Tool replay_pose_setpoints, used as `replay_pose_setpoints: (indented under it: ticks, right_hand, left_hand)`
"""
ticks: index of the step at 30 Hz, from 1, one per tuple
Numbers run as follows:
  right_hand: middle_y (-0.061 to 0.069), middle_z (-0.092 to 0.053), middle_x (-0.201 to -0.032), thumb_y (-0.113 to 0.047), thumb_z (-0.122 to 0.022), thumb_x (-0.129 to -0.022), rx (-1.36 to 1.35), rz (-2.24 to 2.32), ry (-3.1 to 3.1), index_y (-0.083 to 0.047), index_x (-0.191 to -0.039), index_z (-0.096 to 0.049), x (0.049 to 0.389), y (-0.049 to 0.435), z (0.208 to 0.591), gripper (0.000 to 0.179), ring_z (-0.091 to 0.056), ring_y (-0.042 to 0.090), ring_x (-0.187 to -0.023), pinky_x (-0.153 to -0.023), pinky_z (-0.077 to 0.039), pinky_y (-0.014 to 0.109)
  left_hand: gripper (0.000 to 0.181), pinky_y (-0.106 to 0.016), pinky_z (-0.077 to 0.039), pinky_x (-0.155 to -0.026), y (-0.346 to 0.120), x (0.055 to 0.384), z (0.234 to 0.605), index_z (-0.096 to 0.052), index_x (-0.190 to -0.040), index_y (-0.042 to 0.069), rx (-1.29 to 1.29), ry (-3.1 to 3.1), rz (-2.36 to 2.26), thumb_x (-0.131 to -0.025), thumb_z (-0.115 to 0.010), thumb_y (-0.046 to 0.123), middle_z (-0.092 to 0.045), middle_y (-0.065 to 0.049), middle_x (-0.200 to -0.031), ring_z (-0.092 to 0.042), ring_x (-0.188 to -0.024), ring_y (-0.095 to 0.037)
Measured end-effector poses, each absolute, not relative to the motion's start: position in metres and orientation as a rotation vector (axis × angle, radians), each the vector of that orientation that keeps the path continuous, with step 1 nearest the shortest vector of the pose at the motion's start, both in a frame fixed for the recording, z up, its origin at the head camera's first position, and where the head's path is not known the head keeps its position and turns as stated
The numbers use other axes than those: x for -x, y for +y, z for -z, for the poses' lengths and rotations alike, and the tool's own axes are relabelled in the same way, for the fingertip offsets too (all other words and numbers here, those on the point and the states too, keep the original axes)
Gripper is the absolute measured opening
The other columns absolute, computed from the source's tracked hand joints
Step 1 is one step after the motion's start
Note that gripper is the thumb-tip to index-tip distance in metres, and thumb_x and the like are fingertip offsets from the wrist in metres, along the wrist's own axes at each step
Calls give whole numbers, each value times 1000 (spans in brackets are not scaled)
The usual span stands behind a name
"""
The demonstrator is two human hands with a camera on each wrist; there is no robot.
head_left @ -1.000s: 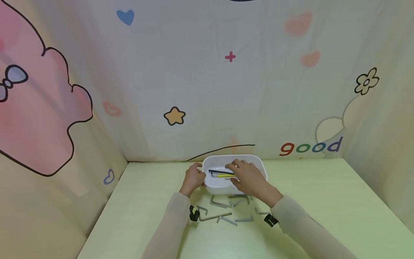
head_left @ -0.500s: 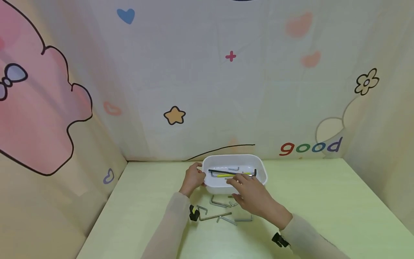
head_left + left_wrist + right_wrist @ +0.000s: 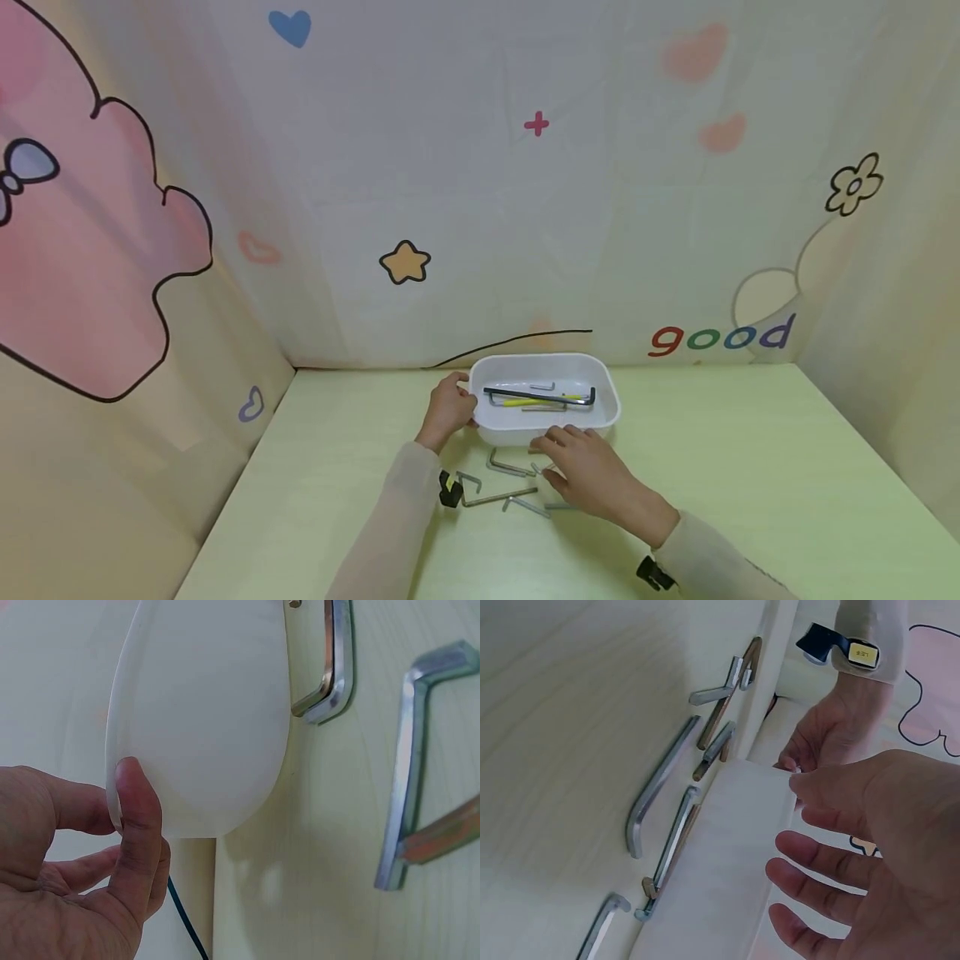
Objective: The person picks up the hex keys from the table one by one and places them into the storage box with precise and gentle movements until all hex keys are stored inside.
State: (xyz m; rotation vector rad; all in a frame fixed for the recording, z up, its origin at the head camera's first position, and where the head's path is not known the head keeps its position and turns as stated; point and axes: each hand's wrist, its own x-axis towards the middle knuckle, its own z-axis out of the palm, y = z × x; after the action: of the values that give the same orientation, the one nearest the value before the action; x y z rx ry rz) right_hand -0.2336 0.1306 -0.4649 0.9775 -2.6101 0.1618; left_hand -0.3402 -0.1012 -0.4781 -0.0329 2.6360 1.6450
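Note:
My left hand [image 3: 448, 410] pinches the left end of a white plastic bin [image 3: 510, 436]; in the left wrist view, thumb and fingers close on its rim. Inside the bin lie a long black hex key [image 3: 534, 395], a yellow-handled piece [image 3: 519, 403] and a small silver hex key [image 3: 545, 387]. My right hand [image 3: 596, 479] is in front of the bin, over the loose hex keys, and hides some of them. Its fingers are spread and loosely bent in the right wrist view, with nothing between them. A long silver hex key [image 3: 660, 784] lies on the table there.
Several more hex keys lie before the bin, among them a brass-coloured one [image 3: 498, 498] and a silver one [image 3: 528, 507]. The pale green table [image 3: 337, 467] meets a patterned cloth backdrop [image 3: 480, 208] right behind the bin.
My right hand has drawn back out of the bin, toward me, to the loose hex keys, uncovering the pieces inside. My left hand has stayed at the bin's rim.

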Motion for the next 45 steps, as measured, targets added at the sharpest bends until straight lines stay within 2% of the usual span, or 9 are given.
replay_pose_setpoints:
  ticks: [3,10,15,22,29,45]
  right_hand:
    - [-1,-66,-107,-20,-80,-79,-984,-165,-2620,-16,-114,-67,235,131,469,38,-63,21,-101,-82,-58,39]
    - [2,-67,-107,-16,-80,-78,-984,-166,-2683,-13,-116,-68,234,133,479,40,-63,23,-98,-75,-58,38]
    - [4,-67,-109,-14,-79,-80,-968,-161,-2697,-11,-118,-67,236,135,483,40,-62,25,-101,-78,-58,40]
    - [5,-65,-106,-13,-78,-80,-966,-124,-2739,-10,-111,-69,240,139,490,33,-60,26,-101,-78,-58,41]
    - [3,-65,-108,-15,-77,-82,-945,-68,-2761,-13,-111,-68,243,143,496,30,-58,26,-104,-77,-56,43]
    - [-4,-60,-90,-10,-71,-84,-1014,-87,-2689,-18,-88,-64,246,143,499,12,-57,20,-90,-67,-47,33]
  left_hand:
    - [48,-42,-65,-65,-101,340,477,-48,-135,-4,27,2633,-1657,-88,-52,0,-55,-11,-89,-56,-54,-13]
    - [48,-41,-65,-63,-102,338,480,-48,-135,-4,32,2644,-1632,-88,-52,0,-57,-13,-91,-57,-55,-13]
    - [48,-43,-65,-64,-101,339,478,-49,-135,-4,20,2652,-1645,-87,-52,0,-56,-13,-91,-56,-54,-13]
    - [48,-44,-65,-67,-101,337,477,-47,-136,-4,26,2635,-1649,-89,-52,-1,-55,-12,-90,-56,-55,-13]
    - [48,-43,-65,-65,-100,337,475,-48,-136,-4,28,2638,-1655,-88,-52,-1,-55,-12,-90,-55,-55,-13]
    - [47,-41,-65,-63,-99,337,475,-50,-135,-3,54,2629,-1663,-87,-53,0,-54,-11,-90,-56,-53,-12]
